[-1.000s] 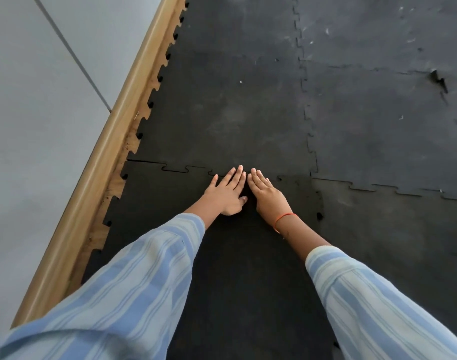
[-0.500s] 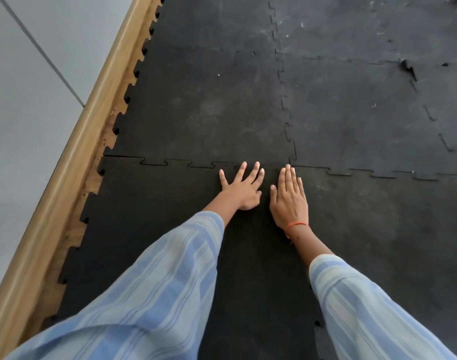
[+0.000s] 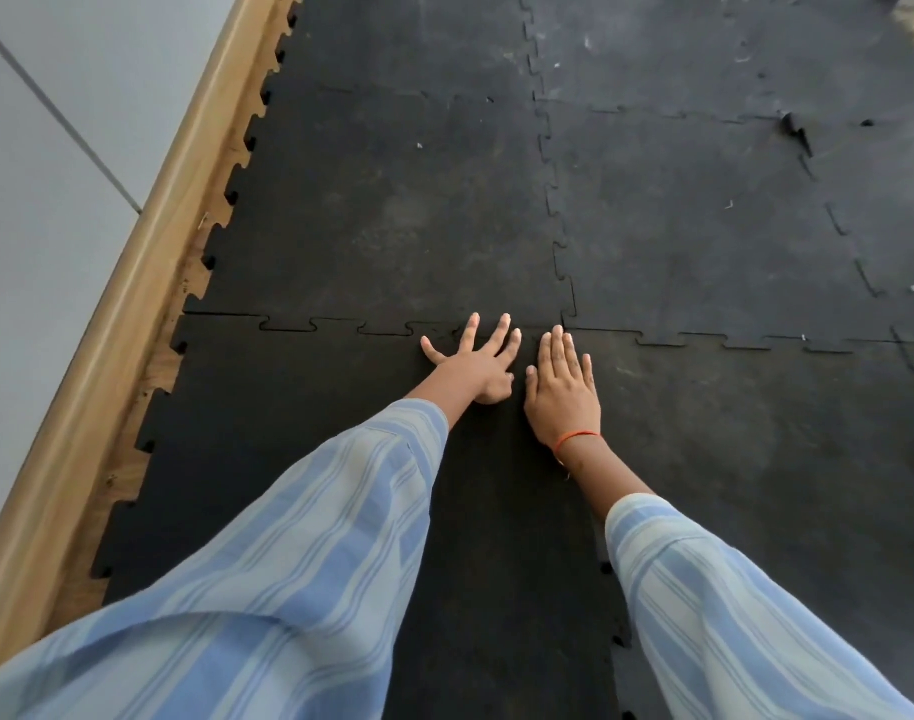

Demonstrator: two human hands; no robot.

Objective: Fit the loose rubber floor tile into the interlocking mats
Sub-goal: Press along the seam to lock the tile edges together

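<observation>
Hands barely shifted; left hand [image 3: 478,368], right hand [image 3: 564,392] fingers spread flat on tile [image 3: 288,407] near seam.

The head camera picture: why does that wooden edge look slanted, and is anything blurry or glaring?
Head view: wide-angle lens splays the wooden edge diagonally; soft, even daylight, no harsh glare; both the left hand and right hand look sharp; dark mats show faint pale scuffs.

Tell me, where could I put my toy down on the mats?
The mat beyond the hands is bare, between the wooden edge and the right seam. It is crowded where the left hand and right hand press the near tile.
</observation>
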